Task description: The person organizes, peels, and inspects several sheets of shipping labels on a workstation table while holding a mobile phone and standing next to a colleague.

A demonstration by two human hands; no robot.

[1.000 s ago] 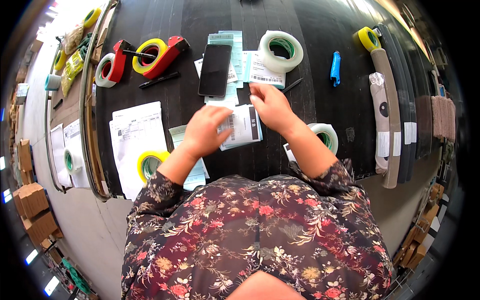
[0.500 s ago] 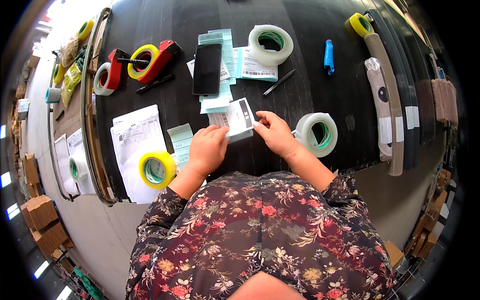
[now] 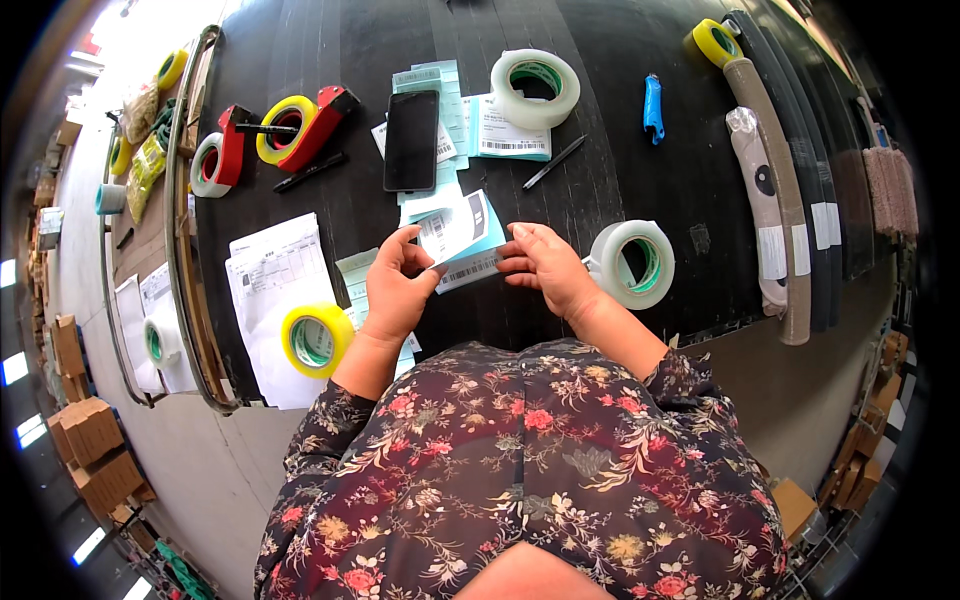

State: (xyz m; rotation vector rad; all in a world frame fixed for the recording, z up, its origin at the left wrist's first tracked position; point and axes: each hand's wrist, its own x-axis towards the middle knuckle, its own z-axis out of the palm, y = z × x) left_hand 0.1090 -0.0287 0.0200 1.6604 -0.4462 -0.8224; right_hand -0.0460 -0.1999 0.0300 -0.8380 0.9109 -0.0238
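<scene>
Left hand (image 3: 395, 290) fingers (image 3: 405, 240) pinch the left edge of a small stack of paper slips (image 3: 458, 237), thumb on top, other fingers curled under; right hand (image 3: 545, 265) fingers (image 3: 520, 240) pinch the right edge, pressed together on the teal underside; slips sit lifted off the desk (image 3: 640, 170), tilted face-up toward the head, looks like a hold for reading or peeling, 2 hands keeping the thin paper flat.

Outward from the hands: clear tape roll (image 3: 632, 263) at 3 o'clock, just beside the right wrist, within easy reach; black phone (image 3: 412, 140) at 12 o'clock, lying flat on a loose pile of teal and white labels (image 3: 440, 95); black pen (image 3: 552, 162) at 1 o'clock beside a second clear tape roll (image 3: 535, 88) resting on a white label; blue cutter (image 3: 652, 108) further out at 1-2 o'clock; yellow tape roll (image 3: 316, 340) at 8 o'clock, sitting on a white printed sheet (image 3: 268, 280), probably weighing it down; 2 red tape dispensers (image 3: 290, 130) at 10 o'clock, parked clear of the work zone; foam-wrapped long pieces (image 3: 765, 190) along the right desk edge.
</scene>
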